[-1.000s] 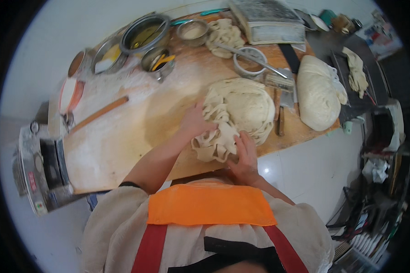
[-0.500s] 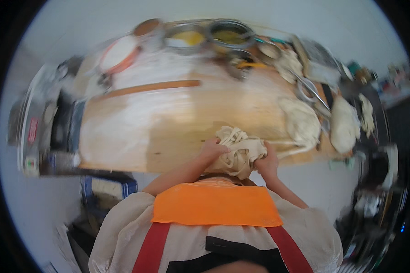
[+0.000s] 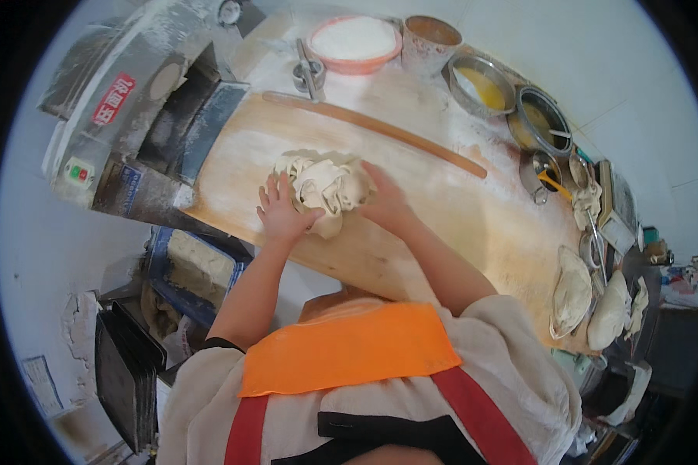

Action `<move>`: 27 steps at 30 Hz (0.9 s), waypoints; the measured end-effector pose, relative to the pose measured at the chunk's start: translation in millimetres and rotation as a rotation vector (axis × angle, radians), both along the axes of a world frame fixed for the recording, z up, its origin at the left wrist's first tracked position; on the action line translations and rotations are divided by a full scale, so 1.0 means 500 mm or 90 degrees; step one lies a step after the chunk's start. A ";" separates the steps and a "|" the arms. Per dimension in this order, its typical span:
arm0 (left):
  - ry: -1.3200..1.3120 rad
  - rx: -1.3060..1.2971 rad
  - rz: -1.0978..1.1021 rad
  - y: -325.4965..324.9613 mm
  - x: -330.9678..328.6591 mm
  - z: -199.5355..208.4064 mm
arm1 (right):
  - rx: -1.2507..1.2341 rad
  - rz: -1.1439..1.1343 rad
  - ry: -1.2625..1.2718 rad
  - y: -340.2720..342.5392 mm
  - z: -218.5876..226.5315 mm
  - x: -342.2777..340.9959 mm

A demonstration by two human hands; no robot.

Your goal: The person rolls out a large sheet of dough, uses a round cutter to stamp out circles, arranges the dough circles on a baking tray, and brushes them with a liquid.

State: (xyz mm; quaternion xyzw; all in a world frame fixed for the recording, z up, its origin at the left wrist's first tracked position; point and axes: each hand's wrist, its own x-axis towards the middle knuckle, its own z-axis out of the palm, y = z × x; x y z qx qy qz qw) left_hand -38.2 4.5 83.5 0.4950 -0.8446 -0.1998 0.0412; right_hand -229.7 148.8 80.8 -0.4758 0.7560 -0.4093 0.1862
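Observation:
A bundled pile of pale dough (image 3: 329, 190), folded and in loose strips, rests on the floured wooden board (image 3: 380, 252) toward the left. My left hand (image 3: 281, 213) lies against the dough's left side with its fingers spread and its thumb at the near edge. On the other side my right hand (image 3: 384, 200) touches the dough, fingers stretched along it and slightly blurred. Neither hand wraps round the dough.
At the left stands a floury grey machine (image 3: 155, 116). A rolling pin (image 3: 380, 132) lies beyond the dough. Farther back are a flour basin (image 3: 354, 62), a bowl of yellow liquid (image 3: 481, 87) and a pot (image 3: 541, 124). More dough (image 3: 572, 291) sits at the right.
I have turned left toward the machine. The dough, held in both hands at the board's near edge before, now rests on the board's left part, and my fingers have opened.

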 end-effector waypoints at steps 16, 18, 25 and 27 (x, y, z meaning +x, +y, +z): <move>0.330 0.341 0.134 -0.208 0.037 -0.055 | -0.156 -0.120 -0.559 -0.208 -0.044 0.133; 0.519 0.402 0.119 -0.262 0.048 0.072 | -0.223 -0.111 -0.755 -0.291 0.004 0.138; 0.555 -0.058 0.032 -0.575 0.205 0.634 | -0.394 0.214 -0.436 -0.611 0.380 0.207; 0.619 -0.188 0.036 -0.654 0.237 0.805 | -0.402 0.016 0.036 -0.644 0.535 0.240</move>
